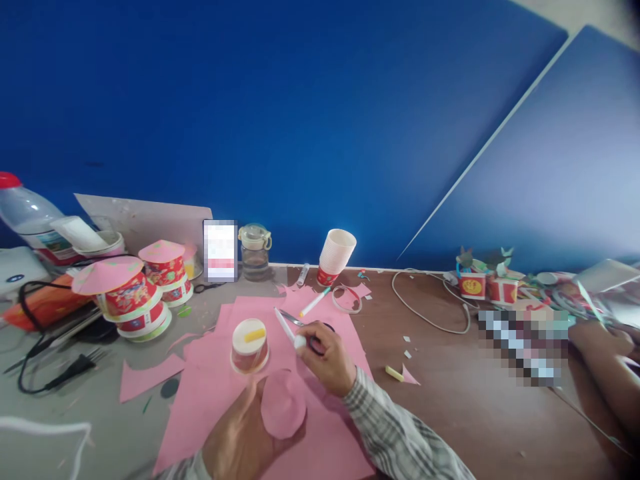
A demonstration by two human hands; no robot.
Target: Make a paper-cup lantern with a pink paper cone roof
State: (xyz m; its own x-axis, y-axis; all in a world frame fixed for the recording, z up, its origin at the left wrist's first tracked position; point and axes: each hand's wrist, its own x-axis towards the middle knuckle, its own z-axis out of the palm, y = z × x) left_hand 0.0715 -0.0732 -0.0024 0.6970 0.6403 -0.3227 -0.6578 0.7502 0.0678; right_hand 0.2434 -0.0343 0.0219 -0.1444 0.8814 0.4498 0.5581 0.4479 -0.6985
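Observation:
My left hand (240, 430) holds a round piece of pink paper (283, 405) with the thumb at its edge. Above the pink sheets, my right hand (327, 358) is closed around the dark handles of a pair of scissors (317, 345), whose blades point up and left. A white pen (286, 327) lies along the blades, its thick end against my thumb; whether it is gripped too I cannot tell. Near my left hand stands a tub (244, 362) with a pale lid and a yellow stick (255, 335) on top. Large pink paper (210, 400) spreads underneath.
Red paper-cup models with pink cone tops (107, 273) stand left, near a black plug (80, 370). Behind are a glass jar (255, 257), stacked paper cups (336, 250) and a marker (315, 302). A cable (425, 322) and another person's arm (605, 373) are at right.

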